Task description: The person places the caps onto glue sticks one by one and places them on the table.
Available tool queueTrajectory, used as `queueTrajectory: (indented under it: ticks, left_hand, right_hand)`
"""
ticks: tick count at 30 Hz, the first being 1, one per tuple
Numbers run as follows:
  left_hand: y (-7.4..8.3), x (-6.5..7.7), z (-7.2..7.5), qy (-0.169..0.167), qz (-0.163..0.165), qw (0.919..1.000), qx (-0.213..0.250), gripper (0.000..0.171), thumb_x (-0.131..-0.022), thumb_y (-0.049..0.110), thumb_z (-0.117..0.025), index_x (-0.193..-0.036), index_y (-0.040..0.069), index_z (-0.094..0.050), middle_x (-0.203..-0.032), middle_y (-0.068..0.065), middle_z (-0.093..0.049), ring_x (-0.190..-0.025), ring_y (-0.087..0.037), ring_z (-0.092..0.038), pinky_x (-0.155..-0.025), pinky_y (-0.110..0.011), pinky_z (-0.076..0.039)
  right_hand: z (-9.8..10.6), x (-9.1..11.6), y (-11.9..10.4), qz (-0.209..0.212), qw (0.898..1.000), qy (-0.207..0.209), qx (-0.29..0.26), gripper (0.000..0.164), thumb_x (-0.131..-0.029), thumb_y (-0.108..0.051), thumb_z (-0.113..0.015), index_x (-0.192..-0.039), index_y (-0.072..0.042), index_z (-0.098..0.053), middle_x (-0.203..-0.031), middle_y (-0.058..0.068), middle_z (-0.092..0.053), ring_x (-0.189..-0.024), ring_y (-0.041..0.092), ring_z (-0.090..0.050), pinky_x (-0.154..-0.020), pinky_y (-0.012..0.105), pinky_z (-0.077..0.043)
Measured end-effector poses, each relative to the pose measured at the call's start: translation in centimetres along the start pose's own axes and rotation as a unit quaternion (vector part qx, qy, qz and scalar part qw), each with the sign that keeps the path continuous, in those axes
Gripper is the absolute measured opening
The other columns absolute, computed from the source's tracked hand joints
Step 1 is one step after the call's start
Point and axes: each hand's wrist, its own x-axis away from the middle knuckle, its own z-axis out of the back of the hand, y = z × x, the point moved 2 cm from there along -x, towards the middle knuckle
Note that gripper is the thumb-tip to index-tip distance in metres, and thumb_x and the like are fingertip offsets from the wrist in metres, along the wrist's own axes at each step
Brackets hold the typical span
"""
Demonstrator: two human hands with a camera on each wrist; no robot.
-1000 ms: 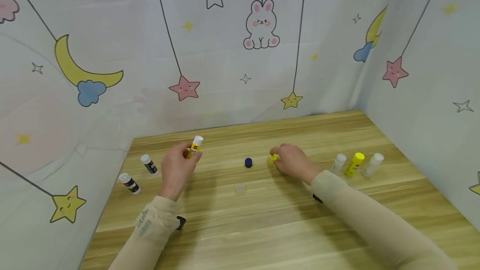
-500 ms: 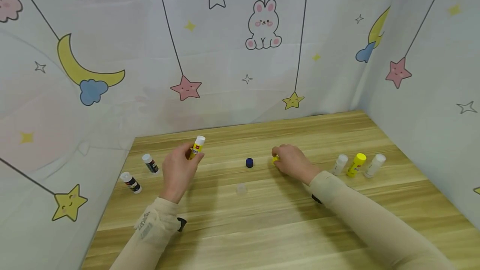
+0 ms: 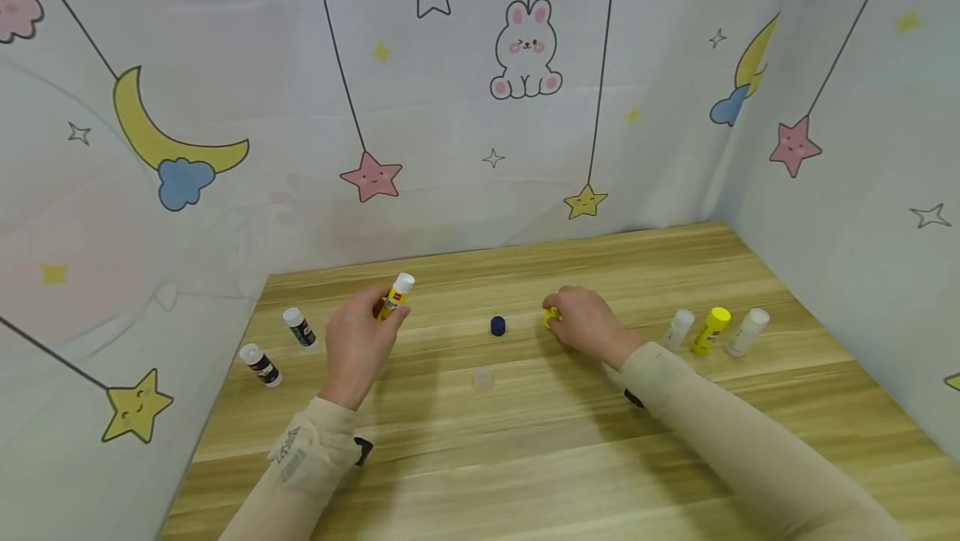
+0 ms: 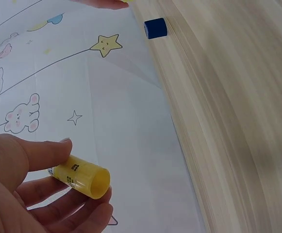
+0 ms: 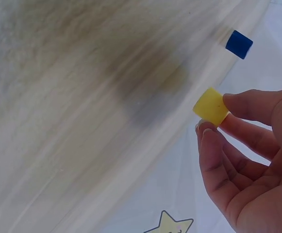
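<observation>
Left hand (image 3: 362,339), half curled, grips 1 yellow tube (image 4: 86,176), while the right hand (image 3: 588,323) pinches 1 small yellow cap (image 5: 211,107).

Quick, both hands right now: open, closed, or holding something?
Left hand: closed, holding a yellow glue stick.
Right hand: closed, pinching a small yellow cap.

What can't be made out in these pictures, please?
Head: part of the yellow cap, behind the right hand.
Left wrist: part of the yellow tube, behind the left hand.
Right wrist: printed star, cut by bottom edge.
Head: lettering on the black-labelled tubes, too small.
</observation>
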Motion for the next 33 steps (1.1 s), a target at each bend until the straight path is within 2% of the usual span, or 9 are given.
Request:
queueTrajectory:
  ticks: [6,17,25,33]
  left_hand:
    - [0.2,0.1,-0.2,-0.003,-0.008,0.9999,-0.005,0.035,-0.088,0.026,-0.081,-0.115,0.006,-0.073,-0.092,-0.01,-0.071,-0.073,-0.024,-0.063,-0.061,-0.041,-0.048]
    - [0.8,0.4,-0.8,-0.007,-0.024,0.9997,-0.008,0.033,-0.087,0.025,-0.082,-0.113,0.007,-0.074,-0.094,-0.01,-0.069,-0.075,-0.025,-0.063,-0.062,-0.043,-0.049]
    - [1.5,0.6,-1.3,-0.016,-0.036,0.9991,-0.018,0.034,-0.086,0.023,-0.083,-0.113,0.007,-0.074,-0.099,-0.011,-0.069,-0.079,-0.028,-0.067,-0.065,-0.045,-0.053]
    - [2.2,0.7,-1.7,-0.018,-0.046,0.9984,-0.026,0.033,-0.084,0.022,-0.084,-0.112,0.006,-0.074,-0.099,-0.011,-0.069,-0.077,-0.027,-0.066,-0.062,-0.043,-0.052]
  right_hand:
    - [1.0,0.3,-0.2,-0.002,1.0,0.015,-0.02,0.021,-0.089,-0.014,-0.077,-0.109,-0.007,-0.076,-0.091,0.005,-0.069,-0.079,0.018,-0.063,-0.07,0.036,-0.054]
    - [2.6,0.8,-0.8,-0.012,0.998,0.034,-0.047,0.021,-0.091,-0.016,-0.076,-0.11,-0.008,-0.077,-0.091,0.003,-0.069,-0.077,0.015,-0.06,-0.068,0.034,-0.052]
    - [3.3,1.1,-1.1,0.007,0.996,0.065,-0.064,0.019,-0.091,-0.016,-0.076,-0.109,-0.009,-0.077,-0.093,0.002,-0.072,-0.077,0.013,-0.064,-0.064,0.031,-0.053]
    - [3.6,1.5,-1.6,0.011,0.992,0.084,-0.089,0.02,-0.09,-0.017,-0.077,-0.109,-0.012,-0.076,-0.092,-0.001,-0.071,-0.074,0.009,-0.062,-0.064,0.027,-0.053]
